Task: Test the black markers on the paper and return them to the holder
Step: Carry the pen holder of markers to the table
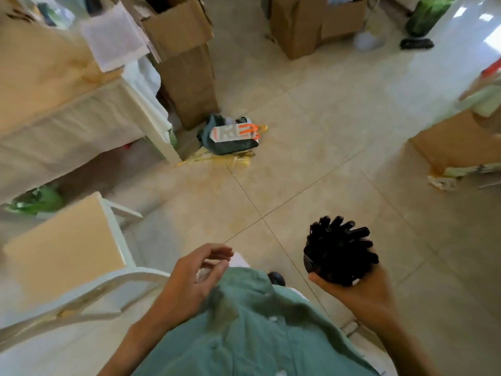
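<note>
Tiled floor, cardboard boxes, white table.

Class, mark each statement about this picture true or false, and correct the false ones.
1. The right hand grips a holder full of black markers. True.
2. The left hand holds a marker. False: it holds nothing, fingers loosely curled.
3. Cardboard boxes stand on the tiled floor. True.
4. The holder rests on the table. False: it is held over the floor.
5. The person wears a red shirt. False: the shirt is green.
</note>
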